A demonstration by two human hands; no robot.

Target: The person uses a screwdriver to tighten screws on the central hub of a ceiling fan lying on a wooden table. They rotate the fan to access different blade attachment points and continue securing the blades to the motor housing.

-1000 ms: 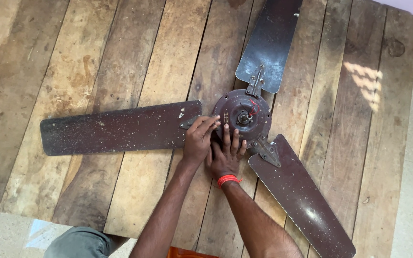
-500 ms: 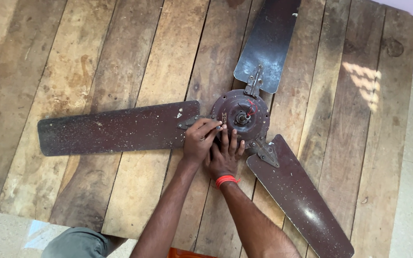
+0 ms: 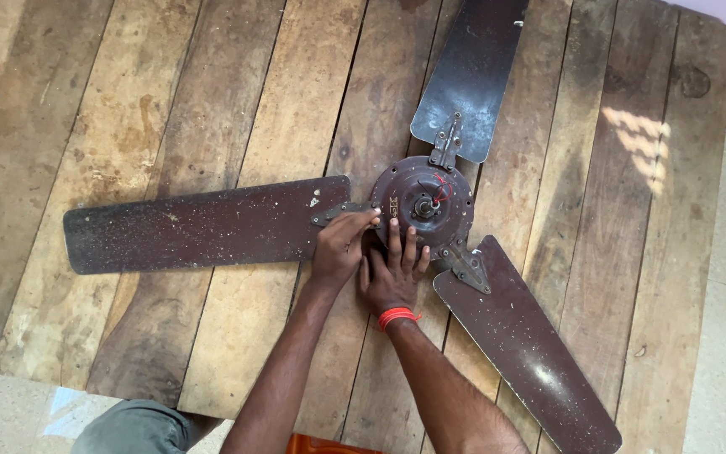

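Hands on fan hub, three blades, plank table

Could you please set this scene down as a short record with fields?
Surface: worn brown wooden plank table
Main item: dusty dark brown three-bladed ceiling fan, lying flat
Hub: round metal motor housing with a red wire
Blades: left blade, top blade, lower right blade
Left hand: fingertips on the left blade's metal bracket
Right hand: fingers spread against the hub's lower edge
Wrist: red band on the right wrist
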